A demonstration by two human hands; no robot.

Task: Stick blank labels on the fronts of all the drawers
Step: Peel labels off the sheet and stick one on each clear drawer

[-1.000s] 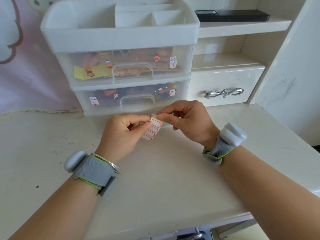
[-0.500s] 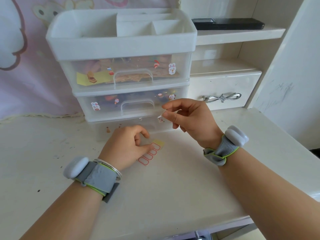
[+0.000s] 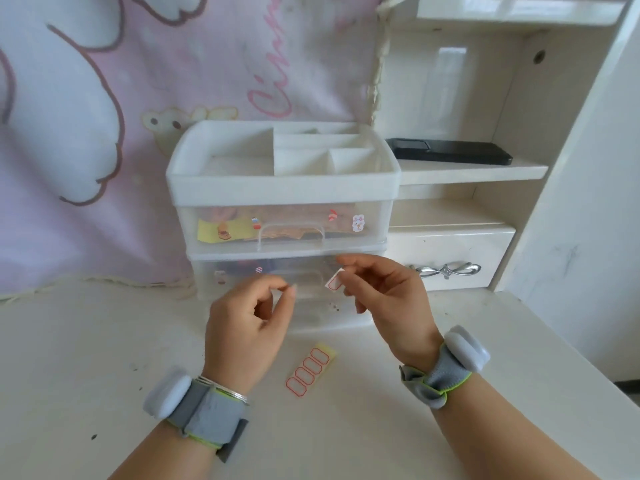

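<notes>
A clear plastic drawer unit [image 3: 284, 237] with a white tray on top stands at the back of the desk. Its top drawer [image 3: 287, 225] and the drawer below [image 3: 242, 271] carry small cartoon stickers. My right hand [image 3: 384, 299] pinches one red-bordered blank label [image 3: 334, 280] in front of the lower drawers. My left hand [image 3: 246, 323] hovers beside it, fingers curled loosely and holding nothing. The label sheet [image 3: 310, 370] lies flat on the desk between my wrists.
A white built-in drawer with a silver bow handle [image 3: 446, 270] sits right of the unit. A black flat device [image 3: 450, 152] lies on the shelf above. A pink cartoon cloth [image 3: 138, 98] hangs behind. The desk [image 3: 86, 358] spreads left and right.
My right hand peeled a label off the sheet and lifted it toward the drawers. My left hand put the sheet on the desk and rose off it. The camera tilted up.
</notes>
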